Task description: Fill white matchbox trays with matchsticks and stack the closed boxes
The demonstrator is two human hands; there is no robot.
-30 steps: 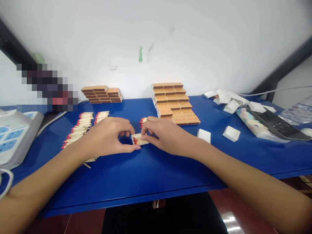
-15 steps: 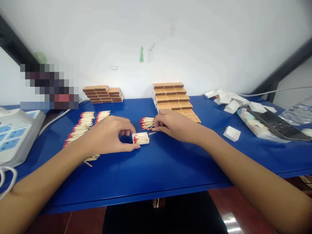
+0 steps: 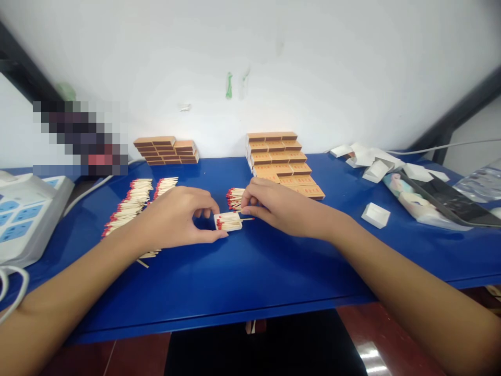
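Note:
A small white matchbox tray (image 3: 234, 228) lies on the blue table, partly filled with red-headed matches (image 3: 225, 222). My left hand (image 3: 183, 216) curves around its left end, index fingertip at the far side and thumb along the near side. Just right of the tray, my right hand (image 3: 270, 206) is closed in a pinch on a match, whose red head reaches over the tray's far edge. Another match (image 3: 248, 219) points right from the tray's right end, red head outward. Behind my right fingers lies a loose pile of matches (image 3: 235, 198), partly hidden.
Long rows of matches (image 3: 131, 201) lie left, partly behind my left arm. Matchbox stacks stand at the wall, one left (image 3: 164, 151) and a stepped one (image 3: 277, 156) centre. Right are empty trays (image 3: 376, 214), a phone (image 3: 442, 196) and plastic packaging; a power strip (image 3: 19, 219) sits far left.
My right hand has moved slightly left from the match pile to the tray's edge, bringing a match over it. My left hand keeps its hold on the tray.

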